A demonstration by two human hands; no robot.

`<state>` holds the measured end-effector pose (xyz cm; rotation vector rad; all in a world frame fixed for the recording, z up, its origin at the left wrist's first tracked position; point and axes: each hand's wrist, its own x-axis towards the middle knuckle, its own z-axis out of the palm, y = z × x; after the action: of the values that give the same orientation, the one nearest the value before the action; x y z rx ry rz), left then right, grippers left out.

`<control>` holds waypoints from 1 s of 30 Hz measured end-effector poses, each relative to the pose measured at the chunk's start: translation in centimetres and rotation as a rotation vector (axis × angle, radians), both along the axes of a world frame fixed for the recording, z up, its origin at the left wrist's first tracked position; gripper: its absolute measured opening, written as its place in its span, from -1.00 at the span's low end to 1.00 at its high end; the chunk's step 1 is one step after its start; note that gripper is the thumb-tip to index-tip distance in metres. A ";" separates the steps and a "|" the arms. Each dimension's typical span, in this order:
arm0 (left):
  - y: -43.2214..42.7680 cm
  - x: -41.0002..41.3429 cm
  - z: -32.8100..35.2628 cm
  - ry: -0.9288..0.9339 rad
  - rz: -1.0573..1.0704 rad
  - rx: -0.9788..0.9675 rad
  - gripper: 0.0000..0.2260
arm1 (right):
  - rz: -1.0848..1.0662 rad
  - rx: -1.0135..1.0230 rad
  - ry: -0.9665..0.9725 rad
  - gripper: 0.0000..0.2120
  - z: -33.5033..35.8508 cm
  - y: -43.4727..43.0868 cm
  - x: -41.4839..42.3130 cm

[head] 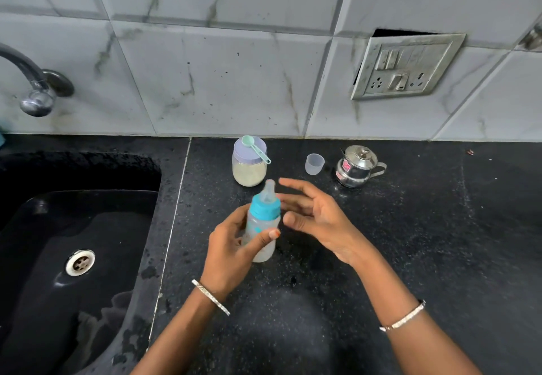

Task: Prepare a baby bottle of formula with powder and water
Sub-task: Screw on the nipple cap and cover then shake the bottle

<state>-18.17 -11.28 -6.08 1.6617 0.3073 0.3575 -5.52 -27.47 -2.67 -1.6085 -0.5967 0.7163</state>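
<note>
Clasps the baby bottle in the left grip: fingers curled round the back of the cloudy body, thumb pressed across the front. Cannot tell whether the base touches the tabletop. Holds the bottle close to upright, teal collar screwed on and clear nipple pointing up and away. Holds the right grip open just right of the collar, fingers straight and spread, grasping nothing, fingertips near the nipple.

Stands just in front of the powder jar, lilac lid shut, with a green scoop lying across the lid and its handle overhanging the right edge. Lines up, further right along the back wall, a small clear cup and a lidded steel pot, near each other but apart.

Leaves a broad bare stretch of black tabletop to the right of the right grip and in front of both wrists. Narrows on the left: the pale tabletop edge runs near the left wrist and drops into a black sink, with a tap over its far corner.
</note>
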 end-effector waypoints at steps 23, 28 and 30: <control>3.1 -1.1 0.3 0.052 0.110 -0.131 -0.39 | -0.227 -1.021 -0.674 -0.55 -4.6 3.3 13.6; 2.6 -1.1 0.6 0.049 0.090 -0.136 -0.30 | -0.417 -0.140 0.400 -0.79 -1.4 3.7 6.4; 2.3 -1.1 0.8 0.055 0.073 -0.116 -0.31 | -0.347 0.155 0.616 -0.72 0.3 3.5 3.7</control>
<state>-19.26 -8.94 -5.23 1.5510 0.4235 0.3430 -1.79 -23.96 -2.37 -1.2139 0.0752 0.8255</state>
